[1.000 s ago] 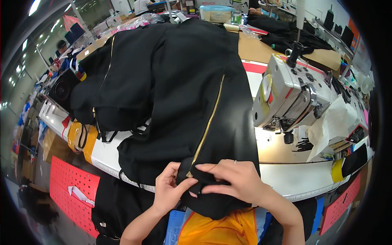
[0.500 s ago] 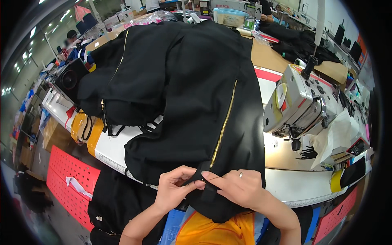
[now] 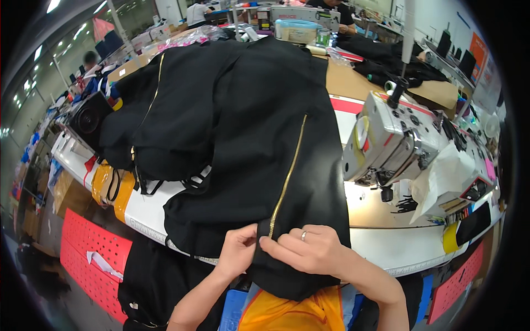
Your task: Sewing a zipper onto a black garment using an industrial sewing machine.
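Note:
A large black garment piece (image 3: 248,110) lies on the white table, its long gold-toothed zipper (image 3: 289,175) running down the right part toward my hands. My left hand (image 3: 237,254) pinches the fabric left of the zipper's lower end, thumb and fingertips partly hidden in the cloth. My right hand (image 3: 306,251), a ring on one finger, has bent fingers closed on the fabric at that end, covering the zipper's tip. More black fabric with another gold zipper (image 3: 152,96) lies to the left. An orange cloth (image 3: 290,314) shows below the garment, in front of me.
A sewing machine (image 3: 378,143) stands right of the garment on the table (image 3: 392,248). A black speaker-like box (image 3: 88,116) is at left. Red perforated panels (image 3: 91,265) flank the front. Brown board (image 3: 348,77) and more black fabric lie behind. Co-workers (image 3: 196,15) are at the back.
My fingers have shifted on the zipper's lower end: the gold slider, visible a second ago, is covered, and my right fingers are more bent. The whole view also moved slightly.

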`<state>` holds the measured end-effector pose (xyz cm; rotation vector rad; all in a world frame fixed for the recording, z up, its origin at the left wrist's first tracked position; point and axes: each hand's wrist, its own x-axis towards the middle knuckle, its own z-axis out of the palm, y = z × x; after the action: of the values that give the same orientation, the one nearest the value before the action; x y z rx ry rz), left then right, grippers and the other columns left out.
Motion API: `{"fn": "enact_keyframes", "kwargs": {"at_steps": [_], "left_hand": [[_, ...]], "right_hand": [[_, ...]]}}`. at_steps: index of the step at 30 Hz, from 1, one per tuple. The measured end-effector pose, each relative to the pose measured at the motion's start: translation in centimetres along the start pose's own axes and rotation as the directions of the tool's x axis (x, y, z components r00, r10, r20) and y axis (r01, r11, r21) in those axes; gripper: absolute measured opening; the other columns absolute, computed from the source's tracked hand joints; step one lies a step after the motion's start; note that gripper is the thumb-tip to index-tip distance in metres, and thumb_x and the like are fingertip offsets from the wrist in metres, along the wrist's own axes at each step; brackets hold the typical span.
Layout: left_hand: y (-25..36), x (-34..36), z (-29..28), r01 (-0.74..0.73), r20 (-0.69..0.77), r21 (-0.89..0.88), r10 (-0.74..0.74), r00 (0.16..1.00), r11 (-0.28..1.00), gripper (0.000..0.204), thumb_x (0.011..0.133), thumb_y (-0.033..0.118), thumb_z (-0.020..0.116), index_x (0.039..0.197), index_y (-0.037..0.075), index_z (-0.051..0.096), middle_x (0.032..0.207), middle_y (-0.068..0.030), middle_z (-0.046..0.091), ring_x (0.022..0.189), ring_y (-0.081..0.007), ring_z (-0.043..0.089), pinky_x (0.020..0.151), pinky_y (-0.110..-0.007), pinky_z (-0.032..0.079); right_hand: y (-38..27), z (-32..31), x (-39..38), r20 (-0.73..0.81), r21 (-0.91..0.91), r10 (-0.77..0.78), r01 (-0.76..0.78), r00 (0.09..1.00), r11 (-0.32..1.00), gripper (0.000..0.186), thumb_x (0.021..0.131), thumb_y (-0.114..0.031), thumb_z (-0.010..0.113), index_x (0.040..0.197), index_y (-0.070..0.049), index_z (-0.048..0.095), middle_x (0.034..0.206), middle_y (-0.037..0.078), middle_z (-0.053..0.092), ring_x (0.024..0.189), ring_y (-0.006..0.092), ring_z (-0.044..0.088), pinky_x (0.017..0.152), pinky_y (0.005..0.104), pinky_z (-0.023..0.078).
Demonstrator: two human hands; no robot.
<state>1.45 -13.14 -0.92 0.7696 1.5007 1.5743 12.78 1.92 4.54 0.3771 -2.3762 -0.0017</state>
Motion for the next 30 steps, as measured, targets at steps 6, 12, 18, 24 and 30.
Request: {"fn": "enact_keyframes", "kwargs": {"at_steps": [6,12,18,24,30], "left_hand": [[0.1,3.0,1.1,-0.282,-0.14,0.258,0.324,0.935,0.924,0.038,0.084,-0.006,0.06,0.122,-0.001,0.056,0.119,-0.0108,0.058,0.106,-0.0176,0.057,0.091,-0.031,0.047],[0.5,5.3,0.3,-0.469,0.107,0.579,0.508,0.855,0.667,0.043,0.085,-0.007,0.058,0.127,0.0,0.051,0.126,-0.013,0.054,0.112,-0.0217,0.054,0.095,-0.034,0.045],[3.0,2.6,1.6,-0.486,0.218,0.687,0.485,0.847,0.541,0.046,0.079,-0.007,0.066,0.123,-0.001,0.053,0.125,-0.0168,0.052,0.098,-0.0241,0.062,0.085,-0.033,0.051],[3.4,-0.7,4.8,-0.336,0.131,0.028,0.33,0.935,0.941,0.07,0.066,0.012,0.087,0.119,0.002,0.042,0.103,-0.0091,0.05,0.083,-0.0142,0.061,0.067,-0.025,0.052],[3.2,-0.7,5.0,-0.354,0.012,0.193,0.359,0.933,0.915,0.02,0.087,-0.009,0.057,0.104,-0.003,0.048,0.081,-0.0115,0.06,0.063,-0.0115,0.061,0.057,-0.022,0.051]], "right_hand": [[-2.2,1.4,0.0,-0.243,0.165,-0.141,0.184,0.96,0.969,0.027,0.069,-0.009,0.064,0.095,-0.013,0.068,0.066,-0.006,0.046,0.053,0.0037,0.043,0.049,0.0164,0.032],[-2.2,0.0,-2.5,0.048,0.083,0.012,-0.016,0.999,0.996,0.03,0.074,-0.016,0.069,0.103,-0.012,0.068,0.064,-0.007,0.051,0.052,0.0049,0.047,0.049,0.0172,0.037],[-1.4,-1.6,-6.6,0.173,0.722,0.769,-0.61,0.616,0.326,0.015,0.086,0.0,0.064,0.099,-0.002,0.057,0.088,0.007,0.063,0.075,0.0113,0.06,0.069,0.0231,0.047],[-1.8,-0.8,-5.7,0.27,0.856,0.679,-0.493,0.683,0.156,0.033,0.083,0.003,0.067,0.11,-0.005,0.051,0.096,0.007,0.061,0.078,0.0116,0.061,0.068,0.0228,0.047],[-2.5,-1.9,-6.3,0.197,0.706,0.699,-0.594,0.688,0.386,0.027,0.087,0.002,0.061,0.114,0.0,0.054,0.104,0.012,0.063,0.091,0.0167,0.064,0.079,0.0264,0.05]]}}
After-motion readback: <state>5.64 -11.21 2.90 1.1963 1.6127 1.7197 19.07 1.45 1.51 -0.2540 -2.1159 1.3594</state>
